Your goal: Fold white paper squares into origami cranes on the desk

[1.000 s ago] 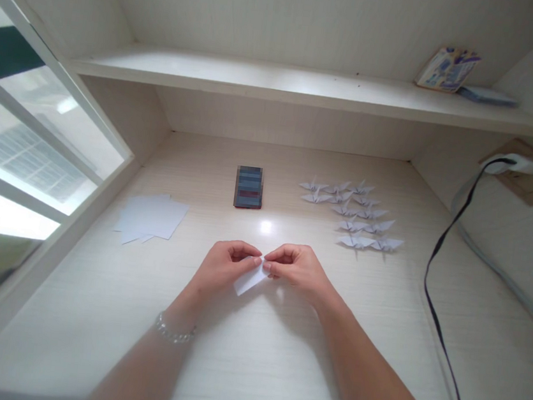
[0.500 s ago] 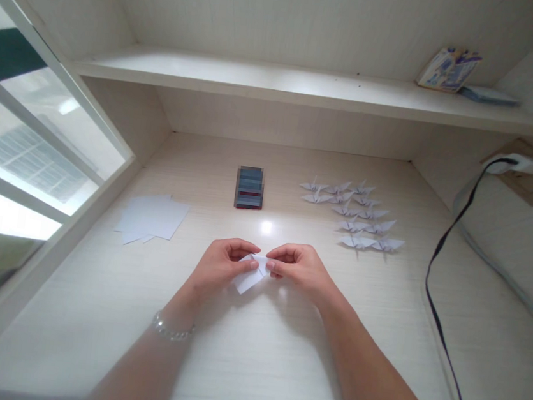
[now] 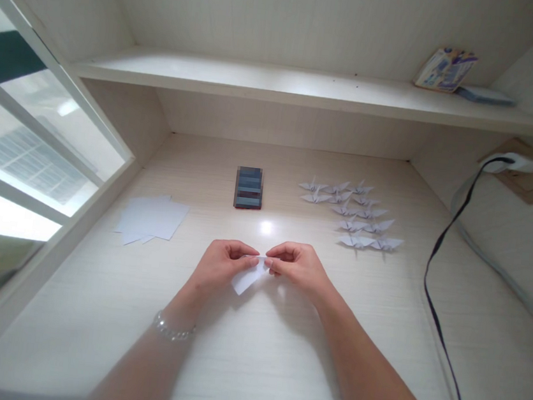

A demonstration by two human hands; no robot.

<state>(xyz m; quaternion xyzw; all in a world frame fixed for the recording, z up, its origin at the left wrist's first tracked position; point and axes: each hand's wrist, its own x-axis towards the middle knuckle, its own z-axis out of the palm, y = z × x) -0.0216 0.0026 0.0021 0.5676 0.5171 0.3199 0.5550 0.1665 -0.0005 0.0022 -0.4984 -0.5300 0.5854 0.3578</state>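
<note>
Near the middle of the bench (image 3: 254, 365), left hand (image 3: 223, 262) and right hand (image 3: 300, 269) pinch white paper (image 3: 244, 281) between fingers (image 3: 246, 262). Its top, spread half a second ago, now looks drawn straight, perhaps for creasing. Paper birds (image 3: 343, 211) stand toward the back right corner.

Folded piece (image 3: 243, 282), centre: matt paper, smooth. Sheets (image 3: 156, 218) at left, birds (image 3: 356, 242) right of centre: matt paper too. Surface (image 3: 271, 367): wood-look grain, semi-gloss, glare spot mid-frame. Bracelet (image 3: 174, 333), lower left: shiny, metal-looking. Cord (image 3: 434, 302), right: plastic-looking.
</note>
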